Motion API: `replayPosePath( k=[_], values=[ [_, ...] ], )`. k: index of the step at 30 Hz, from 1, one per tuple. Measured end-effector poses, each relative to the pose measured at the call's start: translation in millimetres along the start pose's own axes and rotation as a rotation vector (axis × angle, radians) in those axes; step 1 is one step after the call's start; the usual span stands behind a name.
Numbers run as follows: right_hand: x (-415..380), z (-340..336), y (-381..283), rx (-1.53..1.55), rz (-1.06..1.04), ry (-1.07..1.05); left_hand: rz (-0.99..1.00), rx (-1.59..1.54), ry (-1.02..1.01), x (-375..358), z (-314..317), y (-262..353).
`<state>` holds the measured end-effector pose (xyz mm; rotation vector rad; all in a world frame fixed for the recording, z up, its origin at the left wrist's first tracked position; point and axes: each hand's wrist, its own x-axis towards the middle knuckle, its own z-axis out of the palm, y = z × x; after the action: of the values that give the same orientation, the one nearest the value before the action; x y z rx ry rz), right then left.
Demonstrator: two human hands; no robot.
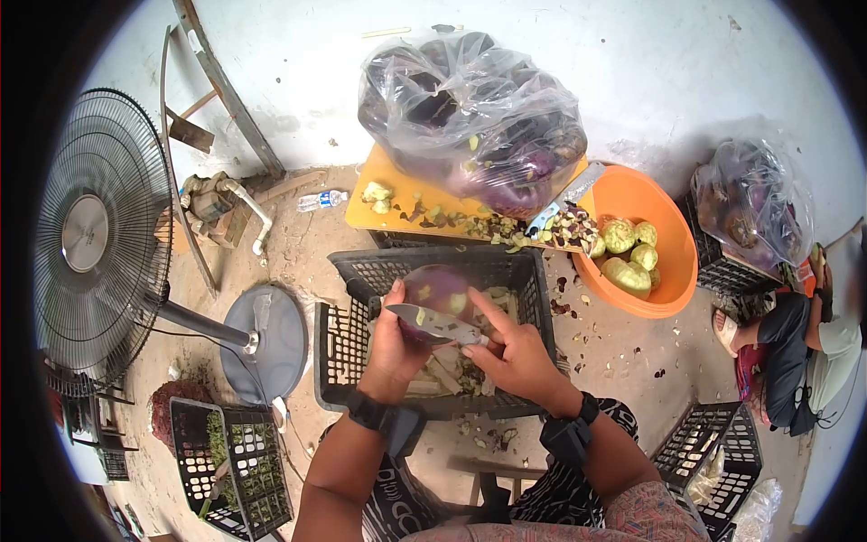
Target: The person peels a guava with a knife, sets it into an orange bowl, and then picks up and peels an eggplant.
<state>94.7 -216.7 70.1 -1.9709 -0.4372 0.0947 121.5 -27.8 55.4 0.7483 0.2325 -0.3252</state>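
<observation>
My left hand (396, 348) is closed around the lower left side of a big round purple vegetable (440, 285) that looks like a kohlrabi. Several pale green spots show where its skin is cut away. My right hand (519, 357) grips the handle of a kitchen knife (432, 323), with the index finger stretched along the vegetable's right side. The broad blade lies across the front of the vegetable, tip pointing left. Below both hands is a black plastic crate (433, 406) with pale strips and peelings in it.
A yellow board (361, 217) bears peelings, another knife (564, 199) and a large clear bag (470, 117) of purple vegetables. Beside it stands an orange basin (673, 262) with peeled pieces. A fan (99, 235) is at left; a seated person (804, 352) is at right.
</observation>
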Motion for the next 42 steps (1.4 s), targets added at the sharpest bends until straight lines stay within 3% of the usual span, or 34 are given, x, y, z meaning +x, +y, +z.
replayPosePath(
  k=[9, 18, 42],
  values=[
    [3, -6, 0, 0.133, -0.022, -0.041, 0.067, -0.103, -0.099, -3, -3, -2],
    [-1, -1, -10, -0.002, 0.057, -0.053, -0.004, -0.067, -0.012, -2, 2, 3],
    [-1, -6, -14, 0.146, 0.07, -0.081, 0.019, -0.097, -0.039, -3, 1, 2]
  ],
)
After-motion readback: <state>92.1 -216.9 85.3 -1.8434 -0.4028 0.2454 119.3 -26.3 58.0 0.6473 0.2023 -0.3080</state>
